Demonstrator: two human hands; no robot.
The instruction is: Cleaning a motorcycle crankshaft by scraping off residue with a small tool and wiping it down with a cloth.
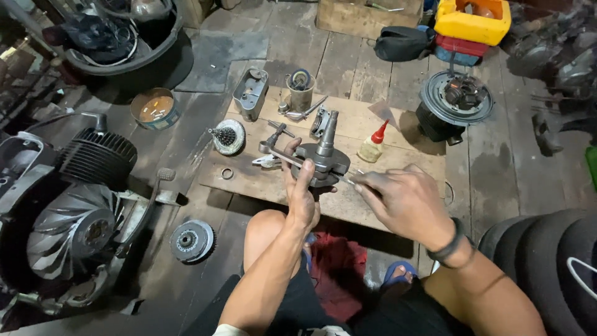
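Left hand (303, 194) was wrapped around a grey crankshaft assembly (322, 158), grip clamped on it, held upright just above the near edge of a wooden board (404, 158) lying on the plank floor (491, 168). Right hand (404, 202) had its grip pinched on a thin metal rod (311, 167) running across the crankshaft's base. On the board: a red-capped oil bottle (373, 144) near the right edge, a toothed gear cluster (228, 137) near the left edge, a metal cover (250, 93) and a tin can (301, 90) at the far edge. Off the board, a finned engine (81, 205) sat left, a round clutch part (192, 241) near it.
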